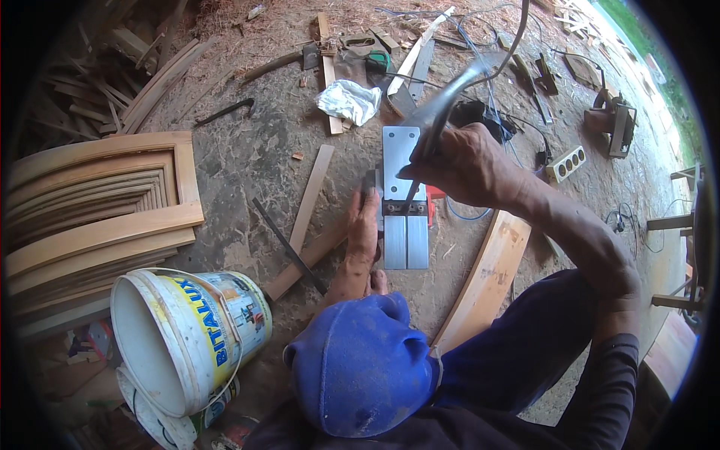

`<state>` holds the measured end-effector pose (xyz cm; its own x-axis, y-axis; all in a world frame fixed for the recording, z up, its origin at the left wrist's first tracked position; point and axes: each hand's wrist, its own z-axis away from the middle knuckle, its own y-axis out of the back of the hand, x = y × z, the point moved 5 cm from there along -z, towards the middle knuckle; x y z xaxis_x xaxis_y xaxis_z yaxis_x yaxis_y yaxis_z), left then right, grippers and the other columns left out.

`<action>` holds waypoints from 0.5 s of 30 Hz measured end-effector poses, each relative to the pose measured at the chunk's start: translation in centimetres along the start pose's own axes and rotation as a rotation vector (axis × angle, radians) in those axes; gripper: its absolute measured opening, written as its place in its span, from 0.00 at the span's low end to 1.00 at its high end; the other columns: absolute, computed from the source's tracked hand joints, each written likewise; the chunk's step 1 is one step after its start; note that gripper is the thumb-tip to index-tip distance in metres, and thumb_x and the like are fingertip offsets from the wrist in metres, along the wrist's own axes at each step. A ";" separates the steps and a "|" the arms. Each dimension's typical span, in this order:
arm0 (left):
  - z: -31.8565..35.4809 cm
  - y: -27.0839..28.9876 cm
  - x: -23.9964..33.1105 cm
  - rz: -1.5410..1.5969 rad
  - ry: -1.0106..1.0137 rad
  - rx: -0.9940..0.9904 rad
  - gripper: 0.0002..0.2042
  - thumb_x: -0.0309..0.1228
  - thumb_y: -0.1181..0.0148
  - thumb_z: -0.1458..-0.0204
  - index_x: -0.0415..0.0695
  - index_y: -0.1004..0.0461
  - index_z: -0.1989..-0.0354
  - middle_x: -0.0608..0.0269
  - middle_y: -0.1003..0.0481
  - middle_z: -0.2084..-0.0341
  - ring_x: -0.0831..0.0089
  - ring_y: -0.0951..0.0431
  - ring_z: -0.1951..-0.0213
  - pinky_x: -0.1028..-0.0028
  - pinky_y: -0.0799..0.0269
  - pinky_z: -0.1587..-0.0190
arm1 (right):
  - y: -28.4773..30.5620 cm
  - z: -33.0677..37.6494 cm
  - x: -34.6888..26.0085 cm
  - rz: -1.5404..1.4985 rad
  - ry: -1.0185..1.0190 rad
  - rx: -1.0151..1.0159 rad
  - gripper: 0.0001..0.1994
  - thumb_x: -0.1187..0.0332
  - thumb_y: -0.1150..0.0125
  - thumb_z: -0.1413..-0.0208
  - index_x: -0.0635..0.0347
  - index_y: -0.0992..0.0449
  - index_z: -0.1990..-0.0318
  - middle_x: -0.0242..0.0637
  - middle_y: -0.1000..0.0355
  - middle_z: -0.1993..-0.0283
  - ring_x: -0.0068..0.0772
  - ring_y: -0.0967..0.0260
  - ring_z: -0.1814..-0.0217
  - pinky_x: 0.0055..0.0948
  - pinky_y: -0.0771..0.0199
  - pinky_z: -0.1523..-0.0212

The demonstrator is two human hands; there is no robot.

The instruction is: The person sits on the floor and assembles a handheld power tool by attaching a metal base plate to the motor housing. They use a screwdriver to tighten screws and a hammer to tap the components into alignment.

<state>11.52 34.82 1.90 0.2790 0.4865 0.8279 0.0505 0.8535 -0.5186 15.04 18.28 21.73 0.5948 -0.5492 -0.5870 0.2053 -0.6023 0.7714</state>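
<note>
Right hand grips tool over metal planer base; white bucket left.

**Single head cam, top-down**

One fisheye view, looking steeply down past a blue cap onto the concrete floor. Close range: hands sit mid-frame, forearms enter from below. Edges curve, corners vignette black. No second view to overlap.
</note>
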 end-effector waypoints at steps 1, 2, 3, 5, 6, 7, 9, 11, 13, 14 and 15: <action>0.3 -0.6 0.6 -0.003 -0.010 0.005 0.22 0.36 0.55 0.30 0.37 0.38 0.33 0.55 0.27 0.46 0.70 0.24 0.47 0.70 0.26 0.43 | -0.4 -0.5 0.0 0.002 -0.056 0.003 0.14 0.60 0.31 0.42 0.60 0.26 0.65 0.36 0.26 0.74 0.34 0.23 0.73 0.33 0.24 0.74; 0.4 -1.1 1.0 -0.006 -0.020 0.008 0.22 0.36 0.55 0.30 0.37 0.38 0.32 0.55 0.27 0.46 0.70 0.25 0.46 0.70 0.27 0.43 | -0.8 -0.8 0.3 0.004 -0.113 0.006 0.16 0.57 0.32 0.41 0.59 0.28 0.67 0.36 0.27 0.76 0.34 0.25 0.76 0.34 0.26 0.75; 0.7 -1.6 1.3 -0.008 -0.029 0.012 0.22 0.36 0.54 0.30 0.37 0.38 0.32 0.56 0.27 0.46 0.70 0.25 0.46 0.70 0.28 0.42 | -1.1 -1.0 0.8 0.006 -0.171 0.009 0.18 0.53 0.33 0.40 0.58 0.29 0.70 0.36 0.28 0.78 0.34 0.26 0.78 0.35 0.28 0.77; 0.6 -1.0 1.3 -0.029 -0.042 0.038 0.22 0.35 0.54 0.30 0.37 0.38 0.32 0.56 0.27 0.46 0.70 0.26 0.45 0.70 0.29 0.42 | -1.2 -1.4 0.1 -0.076 -0.094 0.017 0.19 0.51 0.34 0.39 0.57 0.29 0.67 0.33 0.30 0.75 0.29 0.28 0.73 0.33 0.27 0.72; 0.4 -0.3 0.9 -0.055 -0.056 0.056 0.22 0.35 0.54 0.30 0.37 0.38 0.32 0.56 0.27 0.46 0.70 0.26 0.45 0.70 0.29 0.41 | -1.1 -1.4 -0.1 -0.179 -0.106 -0.008 0.19 0.52 0.33 0.39 0.58 0.29 0.66 0.32 0.31 0.74 0.28 0.29 0.72 0.32 0.27 0.71; 0.1 0.2 0.4 -0.084 -0.069 0.075 0.22 0.35 0.54 0.30 0.37 0.39 0.32 0.56 0.27 0.46 0.71 0.27 0.44 0.70 0.30 0.41 | -1.0 -1.3 -0.2 -0.280 -0.121 -0.033 0.19 0.52 0.33 0.39 0.58 0.30 0.65 0.32 0.32 0.73 0.27 0.30 0.71 0.32 0.28 0.70; -0.3 1.3 -0.6 -0.135 -0.097 0.101 0.22 0.35 0.54 0.30 0.37 0.39 0.32 0.56 0.27 0.45 0.71 0.27 0.44 0.70 0.30 0.40 | -1.3 -0.8 0.4 -0.433 -0.095 -0.052 0.14 0.59 0.34 0.38 0.59 0.29 0.60 0.31 0.31 0.71 0.25 0.31 0.70 0.31 0.27 0.68; -0.6 1.2 -0.9 -0.151 -0.102 0.108 0.22 0.35 0.53 0.30 0.37 0.39 0.32 0.56 0.27 0.45 0.71 0.28 0.43 0.70 0.31 0.40 | -0.4 -0.3 -0.3 -0.458 -0.088 -0.123 0.08 0.69 0.37 0.37 0.60 0.26 0.55 0.30 0.28 0.69 0.24 0.30 0.68 0.27 0.26 0.67; -0.4 1.0 -0.9 -0.151 -0.092 0.104 0.23 0.35 0.53 0.31 0.37 0.39 0.32 0.57 0.27 0.45 0.71 0.29 0.42 0.70 0.33 0.39 | -0.8 -0.2 -0.1 -0.382 0.068 -0.139 0.09 0.73 0.41 0.37 0.60 0.26 0.51 0.31 0.30 0.66 0.22 0.30 0.64 0.26 0.27 0.63; -0.4 0.9 -0.6 -0.146 -0.082 0.099 0.23 0.35 0.53 0.31 0.37 0.39 0.32 0.57 0.27 0.45 0.71 0.30 0.42 0.70 0.34 0.38 | -0.8 -0.2 -0.5 -0.408 0.044 -0.139 0.09 0.73 0.41 0.37 0.60 0.26 0.51 0.31 0.30 0.65 0.22 0.30 0.63 0.26 0.26 0.62; -0.4 0.9 -0.3 -0.142 -0.074 0.095 0.23 0.35 0.53 0.31 0.37 0.39 0.32 0.57 0.28 0.45 0.71 0.31 0.41 0.70 0.35 0.38 | -0.6 -0.2 -0.8 -0.434 0.020 -0.139 0.09 0.73 0.40 0.38 0.60 0.26 0.51 0.32 0.31 0.65 0.22 0.30 0.62 0.26 0.26 0.60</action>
<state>11.84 35.33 1.08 0.2045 0.3692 0.9066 -0.0074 0.9267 -0.3757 14.64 19.22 21.73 0.4449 -0.2508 -0.8597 0.5406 -0.6901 0.4811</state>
